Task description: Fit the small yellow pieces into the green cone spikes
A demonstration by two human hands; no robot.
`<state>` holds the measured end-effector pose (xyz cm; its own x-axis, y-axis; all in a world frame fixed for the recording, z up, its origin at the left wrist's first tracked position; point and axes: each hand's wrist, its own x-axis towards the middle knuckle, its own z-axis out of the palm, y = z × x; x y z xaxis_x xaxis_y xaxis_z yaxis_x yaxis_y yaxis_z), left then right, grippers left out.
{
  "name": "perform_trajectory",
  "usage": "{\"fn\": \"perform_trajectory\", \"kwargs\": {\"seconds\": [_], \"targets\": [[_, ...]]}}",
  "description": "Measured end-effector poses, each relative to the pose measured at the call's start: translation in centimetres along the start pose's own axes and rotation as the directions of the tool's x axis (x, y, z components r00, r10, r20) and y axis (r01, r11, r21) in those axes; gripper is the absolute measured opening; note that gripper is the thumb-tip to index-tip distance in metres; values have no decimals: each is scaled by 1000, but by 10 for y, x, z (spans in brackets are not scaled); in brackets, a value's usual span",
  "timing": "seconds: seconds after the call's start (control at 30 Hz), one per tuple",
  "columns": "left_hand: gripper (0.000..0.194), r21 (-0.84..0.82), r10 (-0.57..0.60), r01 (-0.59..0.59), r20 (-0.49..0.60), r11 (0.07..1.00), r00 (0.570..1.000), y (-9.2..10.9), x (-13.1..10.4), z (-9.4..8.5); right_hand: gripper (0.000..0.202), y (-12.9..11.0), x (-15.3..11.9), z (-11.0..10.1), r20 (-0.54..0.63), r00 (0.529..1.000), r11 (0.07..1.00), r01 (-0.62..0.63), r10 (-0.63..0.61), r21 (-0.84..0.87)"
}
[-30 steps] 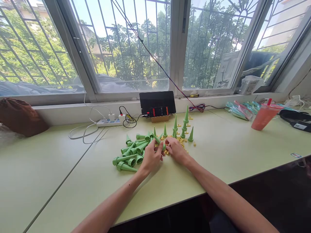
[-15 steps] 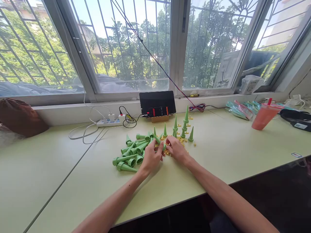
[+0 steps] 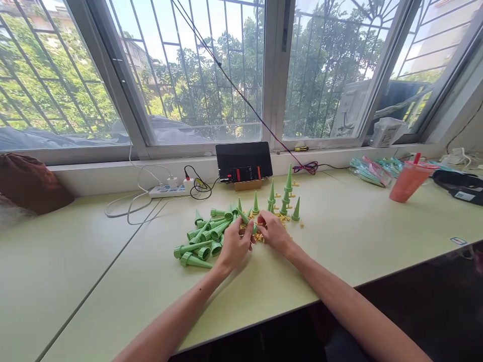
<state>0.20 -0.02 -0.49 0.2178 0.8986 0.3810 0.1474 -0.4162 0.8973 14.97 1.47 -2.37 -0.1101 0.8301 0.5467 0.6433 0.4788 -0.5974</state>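
My left hand (image 3: 234,245) is closed around a green plastic plant watering spike (image 3: 243,217), its pointed end tilted up and to the left. Close against the spike's wide end, my right hand (image 3: 274,232) is pinched; what its fingertips hold is hidden. Left of my hands lies a heap of green spikes (image 3: 206,234), with points and open ends facing various ways. Small yellow valve pieces (image 3: 284,219) are scattered behind and under my fingers. Beyond my right hand, several spikes stand point up, some in a stack (image 3: 287,191) with yellow valves sticking out sideways.
A tablet (image 3: 243,153) leans by the window wall with a phone (image 3: 241,174) before it. A power strip (image 3: 160,191) with looping cables is at back left. Right lie a red drink cup (image 3: 409,182) and plastic packets (image 3: 372,172). The table's front edge runs below my forearms.
The camera view has shifted very slightly. Both hands keep nearly the same pose at the spike.
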Motion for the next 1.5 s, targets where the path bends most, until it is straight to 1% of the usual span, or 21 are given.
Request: {"fn": "perform_trajectory", "kwargs": {"seconds": [0.13,0.2,0.27,0.33,0.47,0.63,0.73,0.93,1.07,1.17,1.27,1.4,1.5], "targets": [[29,16,-8,9,-54,1000,999,3,2,-2,7,-7,-2,-1,26,999,995,39,-41,89],[27,29,-2,5,-104,1000,995,4,3,-4,6,-11,-3,-2,63,996,987,47,-57,154],[25,46,9,-2,-154,999,988,6,3,-6,9,-14,-4,-2,102,992,978,46,-68,205],[25,61,21,-10,-193,998,981,7,4,-8,10,-17,-5,-4,138,987,973,49,-81,225],[26,84,44,-24,-246,996,968,9,4,-10,3,-24,-7,-6,209,971,971,65,-115,231],[28,146,88,-53,-246,988,965,9,5,-13,8,-32,-9,-7,280,938,965,144,-203,219],[28,177,81,-36,-255,984,964,6,5,-15,11,-35,-10,-7,291,925,956,179,-243,231],[31,137,65,-29,-266,990,962,3,7,-15,17,-34,-10,-6,303,912,952,216,-276,217],[35,88,29,-7,-255,996,967,3,8,-15,18,-33,-9,-7,255,929,956,225,-269,187],[38,9,-16,19,-242,1000,970,4,9,-15,18,-34,-8,-10,193,955,967,195,-226,165],[36,-63,-46,32,-233,998,971,5,10,-15,21,-37,-8,-13,122,975,972,166,-187,164],[30,-136,-72,48,-178,990,981,5,10,-13,23,-39,-7,-16,-9,992,978,124,-125,166],[27,-207,-108,81,-123,975,986,5,10,-11,22,-40,-7,-17,-80,993,976,100,-86,191]]}}
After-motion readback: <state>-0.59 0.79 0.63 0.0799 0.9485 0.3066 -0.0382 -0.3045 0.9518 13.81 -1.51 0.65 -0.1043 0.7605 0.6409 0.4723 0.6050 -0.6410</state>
